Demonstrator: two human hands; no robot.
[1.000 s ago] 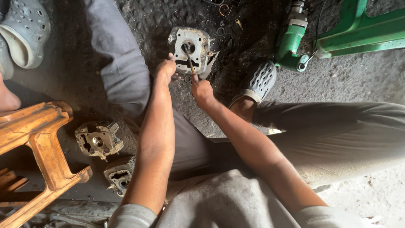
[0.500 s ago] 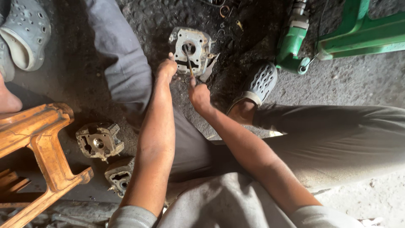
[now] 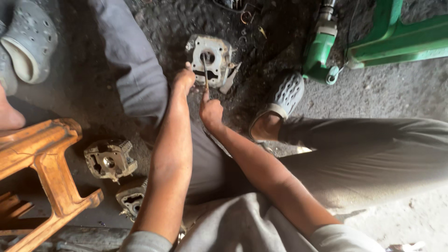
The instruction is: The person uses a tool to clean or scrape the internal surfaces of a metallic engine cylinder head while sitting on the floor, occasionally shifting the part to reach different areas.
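Evidently heavy and rigid, the metal casting (image 3: 211, 59) at upper centre is steadied by the left hand (image 3: 183, 80) at its edge, while a thin rod (image 3: 205, 71) is clamped in the right hand (image 3: 211, 111).

Dull grey cast-metal housing (image 3: 212, 59) – gritty, matt floor (image 3: 396, 93), worn orange wood stool (image 3: 42, 158).

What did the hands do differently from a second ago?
The right hand pulled back from the grey metal engine part toward the body and now holds a thin rod with its tip on the part. The left hand stayed at the part's left edge. The part, the two engine pieces by the stool and the green tool did not move.
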